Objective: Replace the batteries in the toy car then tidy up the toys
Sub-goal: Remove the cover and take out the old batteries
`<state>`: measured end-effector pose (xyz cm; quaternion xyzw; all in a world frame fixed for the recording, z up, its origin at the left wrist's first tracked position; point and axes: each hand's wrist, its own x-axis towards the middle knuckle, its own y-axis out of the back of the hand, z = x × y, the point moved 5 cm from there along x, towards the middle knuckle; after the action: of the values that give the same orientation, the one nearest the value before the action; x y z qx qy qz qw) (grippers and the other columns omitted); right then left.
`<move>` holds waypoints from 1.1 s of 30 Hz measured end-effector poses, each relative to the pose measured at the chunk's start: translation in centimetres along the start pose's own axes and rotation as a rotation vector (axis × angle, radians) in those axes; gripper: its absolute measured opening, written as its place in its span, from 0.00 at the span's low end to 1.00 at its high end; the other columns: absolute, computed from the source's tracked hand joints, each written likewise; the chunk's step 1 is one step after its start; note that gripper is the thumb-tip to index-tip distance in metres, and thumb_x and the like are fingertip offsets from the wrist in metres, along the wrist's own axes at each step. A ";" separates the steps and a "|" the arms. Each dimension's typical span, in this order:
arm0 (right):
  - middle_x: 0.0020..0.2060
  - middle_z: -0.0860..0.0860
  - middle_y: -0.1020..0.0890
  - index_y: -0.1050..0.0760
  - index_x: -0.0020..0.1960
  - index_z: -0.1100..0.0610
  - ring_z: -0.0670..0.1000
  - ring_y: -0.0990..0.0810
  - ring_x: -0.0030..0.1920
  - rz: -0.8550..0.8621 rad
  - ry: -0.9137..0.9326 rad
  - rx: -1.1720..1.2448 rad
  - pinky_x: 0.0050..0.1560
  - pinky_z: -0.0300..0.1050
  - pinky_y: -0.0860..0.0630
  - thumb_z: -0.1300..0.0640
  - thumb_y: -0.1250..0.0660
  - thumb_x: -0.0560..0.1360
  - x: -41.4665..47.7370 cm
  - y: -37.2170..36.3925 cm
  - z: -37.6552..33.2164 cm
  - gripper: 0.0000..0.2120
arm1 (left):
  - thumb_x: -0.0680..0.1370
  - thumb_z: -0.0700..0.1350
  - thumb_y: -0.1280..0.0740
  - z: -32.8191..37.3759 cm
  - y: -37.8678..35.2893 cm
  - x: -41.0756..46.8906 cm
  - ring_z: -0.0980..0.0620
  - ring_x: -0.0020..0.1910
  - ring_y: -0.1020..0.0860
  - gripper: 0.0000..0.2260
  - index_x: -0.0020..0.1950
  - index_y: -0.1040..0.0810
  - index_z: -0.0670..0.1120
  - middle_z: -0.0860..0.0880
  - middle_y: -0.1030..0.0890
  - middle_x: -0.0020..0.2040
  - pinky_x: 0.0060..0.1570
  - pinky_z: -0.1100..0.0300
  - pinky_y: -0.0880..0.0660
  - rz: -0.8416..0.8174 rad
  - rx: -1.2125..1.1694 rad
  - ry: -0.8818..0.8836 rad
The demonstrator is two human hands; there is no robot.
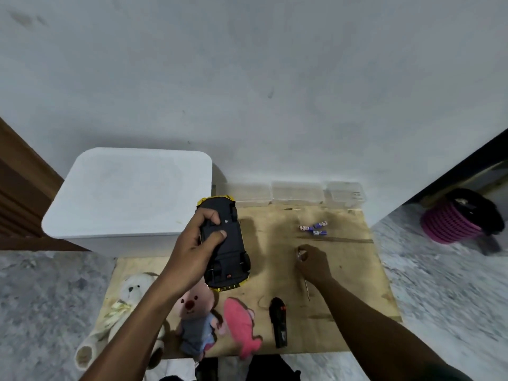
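A yellow toy car (228, 251) is held upside down above the wooden board (354, 273), its black underside facing me. My left hand (192, 243) grips it from the left, thumb and finger on the underside. My right hand (313, 261) rests on the board to the right, fingers pinched on a thin metal screwdriver (306, 287) whose shaft points toward me. Three small batteries (314, 228) with blue and white wrappers lie on the board beyond my right hand. A black remote control (279, 321) lies near the front edge.
A large white lidded box (129, 193) stands at the back left. Three clear plastic containers (297, 193) line the wall. A white plush (132, 295), a pink-faced plush (196, 317) and a pink plush fish (242, 325) lie at the front. A pink basket (448, 224) sits on the floor, right.
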<state>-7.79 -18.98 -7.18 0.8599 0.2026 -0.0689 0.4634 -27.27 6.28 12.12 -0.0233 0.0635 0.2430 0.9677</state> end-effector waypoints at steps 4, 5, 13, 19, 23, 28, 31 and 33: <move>0.49 0.56 0.15 0.19 0.57 0.59 0.58 0.17 0.51 0.006 0.023 -0.015 0.53 0.51 0.21 0.61 0.30 0.75 0.0 -0.4 0.3 0.11 | 0.82 0.34 0.37 0.0 -0.6 0.3 0.51 0.37 0.24 0.10 0.50 0.30 0.50 0.54 0.22 0.42 0.34 0.57 0.26 0.009 0.017 0.018; 0.50 0.57 0.15 0.19 0.57 0.59 0.59 0.18 0.51 0.008 0.027 -0.021 0.53 0.53 0.21 0.61 0.30 0.75 0.1 -0.4 0.3 0.11 | 0.82 0.34 0.38 0.1 -0.7 0.3 0.52 0.37 0.24 0.10 0.51 0.30 0.50 0.55 0.22 0.42 0.34 0.57 0.25 0.007 0.017 0.019; 0.51 0.50 0.19 0.22 0.63 0.54 0.49 0.22 0.48 0.103 0.058 0.013 0.49 0.46 0.24 0.56 0.26 0.73 0.0 1.3 -1.5 0.18 | 0.81 0.34 0.36 0.6 -1.6 0.5 0.49 0.43 0.21 0.13 0.57 0.31 0.52 0.49 0.19 0.48 0.41 0.51 0.22 -0.022 -0.022 0.017; 0.42 0.45 0.16 0.18 0.53 0.53 0.42 0.19 0.41 0.160 0.411 0.317 0.41 0.36 0.23 0.59 0.26 0.75 -4.2 6.7 -14.6 0.08 | 0.80 0.34 0.35 0.8 -0.9 0.4 0.53 0.46 0.20 0.18 0.62 0.33 0.54 0.64 0.19 0.45 0.44 0.55 0.19 -0.016 -0.030 0.027; 0.36 0.42 0.18 0.17 0.46 0.49 0.47 0.21 0.37 0.092 0.659 0.387 0.35 0.35 0.25 0.53 0.26 0.72 -9.3 9.1 -22.2 0.03 | 0.78 0.39 0.34 1.0 -0.3 0.4 0.51 0.46 0.20 0.16 0.60 0.31 0.56 0.59 0.19 0.48 0.44 0.54 0.21 -0.006 -0.042 0.027; 0.33 0.43 0.22 0.17 0.43 0.48 0.46 0.26 0.31 0.121 0.761 0.195 0.33 0.36 0.29 0.51 0.25 0.70 -11.8 9.2 -25.9 0.03 | 0.72 0.41 0.40 1.2 0.0 0.4 0.53 0.45 0.21 0.16 0.58 0.28 0.55 0.51 0.19 0.54 0.40 0.59 0.24 -0.031 -0.128 0.052; 0.32 0.44 0.22 0.17 0.41 0.48 0.43 0.25 0.32 0.133 0.719 0.107 0.34 0.43 0.27 0.49 0.25 0.69 -11.9 8.9 -26.1 0.04 | 0.79 0.35 0.42 1.6 0.3 0.3 0.56 0.43 0.20 0.16 0.61 0.29 0.53 0.55 0.18 0.52 0.39 0.61 0.24 -0.030 -0.097 0.028; 0.33 0.44 0.22 0.17 0.42 0.47 0.42 0.26 0.32 0.130 0.679 0.067 0.34 0.40 0.30 0.48 0.25 0.70 -11.9 8.7 -26.1 0.04 | 0.81 0.30 0.44 1.7 0.4 0.3 0.57 0.40 0.21 0.19 0.61 0.30 0.52 0.59 0.18 0.48 0.36 0.63 0.25 -0.041 -0.071 0.020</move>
<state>-16.81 -5.09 17.74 0.8597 0.2875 0.2442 0.3444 -27.02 6.89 13.80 -0.0614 0.0641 0.2249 0.9703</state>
